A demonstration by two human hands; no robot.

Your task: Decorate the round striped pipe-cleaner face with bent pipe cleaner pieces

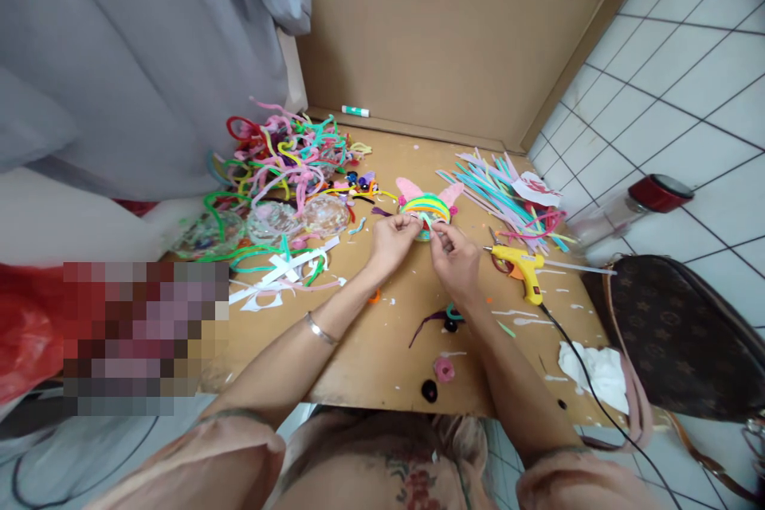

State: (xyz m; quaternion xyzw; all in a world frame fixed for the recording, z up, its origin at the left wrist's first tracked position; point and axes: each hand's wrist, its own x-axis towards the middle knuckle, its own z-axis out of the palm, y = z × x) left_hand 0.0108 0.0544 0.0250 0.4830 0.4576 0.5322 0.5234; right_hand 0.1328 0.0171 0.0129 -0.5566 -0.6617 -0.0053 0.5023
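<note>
A small pipe-cleaner craft (425, 207) with rainbow-striped coils and two pink ears lies on the cardboard work surface (370, 351). My left hand (391, 239) is closed, pinching the craft's lower left edge. My right hand (455, 255) is closed too, pinching a thin pipe-cleaner end at the craft's lower right. Both hands meet at the front of the craft. A silver bangle (319, 328) sits on my left wrist.
A tangled heap of coloured pipe cleaners (280, 151) lies at the left, straight ones (502, 191) at the right. A yellow glue gun (521, 264) with a black cord rests beside my right hand. Clear plastic cups (299, 217), a red-lidded jar (633, 211), a brown bag (675, 335) and small pink and black bits (443, 369) surround them.
</note>
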